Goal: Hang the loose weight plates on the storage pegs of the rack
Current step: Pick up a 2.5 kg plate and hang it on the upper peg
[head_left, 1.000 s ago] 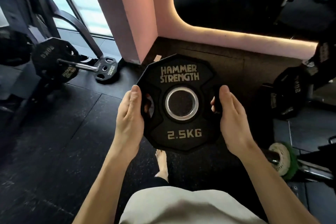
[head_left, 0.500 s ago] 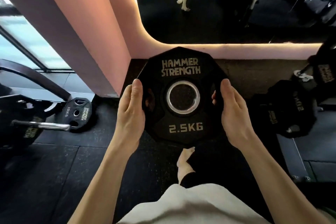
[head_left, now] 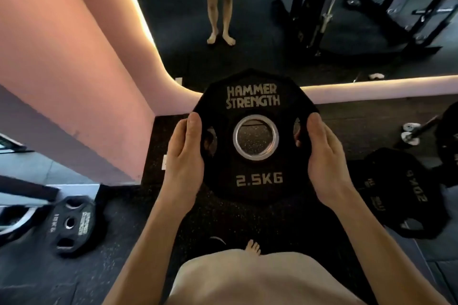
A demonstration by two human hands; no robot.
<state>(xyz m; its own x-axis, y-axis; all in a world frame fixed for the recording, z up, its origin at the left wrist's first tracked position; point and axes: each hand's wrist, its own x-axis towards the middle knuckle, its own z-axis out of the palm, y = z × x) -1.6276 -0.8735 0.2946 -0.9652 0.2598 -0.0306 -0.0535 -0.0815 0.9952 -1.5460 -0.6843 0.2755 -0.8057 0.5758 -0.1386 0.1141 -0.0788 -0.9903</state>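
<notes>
Head camera looks down on us: nearest is our pale shirt (head_left: 260,277), with a bare foot (head_left: 252,247) just past its edge on the dark speckled floor (head_left: 138,230). Both forearms reach forward to the 2.5 kg plate (head_left: 255,136), which we hold upright and face-on, clear of the floor. Our left hand (head_left: 184,156) has its grip on the plate's left edge, thumb along the rim and fingers wrapped behind it; our right hand (head_left: 323,153) grasps the right edge the same way. Low on our left a 10 kg plate (head_left: 74,225) lies flat on the floor. To our right a 20 kg plate (head_left: 401,193) sits near a bar end (head_left: 416,131). Beyond stands a pink wall (head_left: 74,69), and a mirror (head_left: 272,32) reflects bare legs and a dark rack frame (head_left: 396,7).
</notes>
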